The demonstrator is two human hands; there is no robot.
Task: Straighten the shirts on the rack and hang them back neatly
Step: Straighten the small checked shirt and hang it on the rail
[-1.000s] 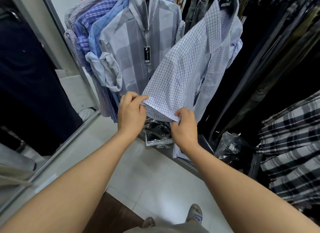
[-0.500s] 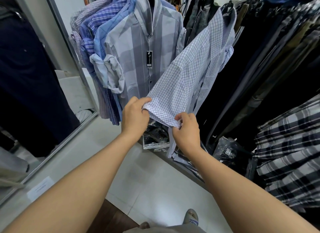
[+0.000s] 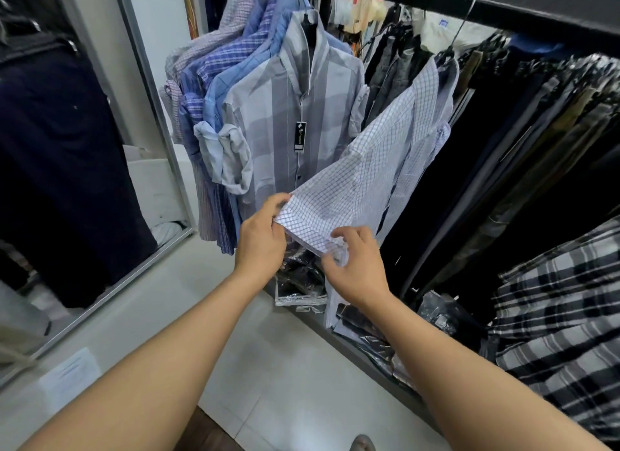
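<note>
A white shirt with a fine blue check point(image 3: 385, 155) hangs on a black hanger from the dark rail point(image 3: 469, 11) at the upper right. Its short sleeve is pulled out toward me. My left hand point(image 3: 261, 239) pinches the left corner of the sleeve hem. My right hand point(image 3: 355, 266) pinches the hem's right end, fingers curled on the cloth. A grey striped shirt with a black tag point(image 3: 295, 115) hangs just to the left, in front of several blue and purple checked shirts point(image 3: 214, 74).
Dark trousers point(image 3: 503, 148) hang along the rail to the right. A black-and-white plaid garment point(image 3: 557, 323) fills the lower right. Plastic-wrapped packs point(image 3: 302, 276) lie on a low shelf under the shirts. A mirror point(image 3: 67, 148) leans at the left, above a light tiled floor point(image 3: 268, 366).
The view has tilted up, showing more of the rail. Both hands have drawn closer together on the sleeve hem, and the right hand's fingers have shifted along it.
</note>
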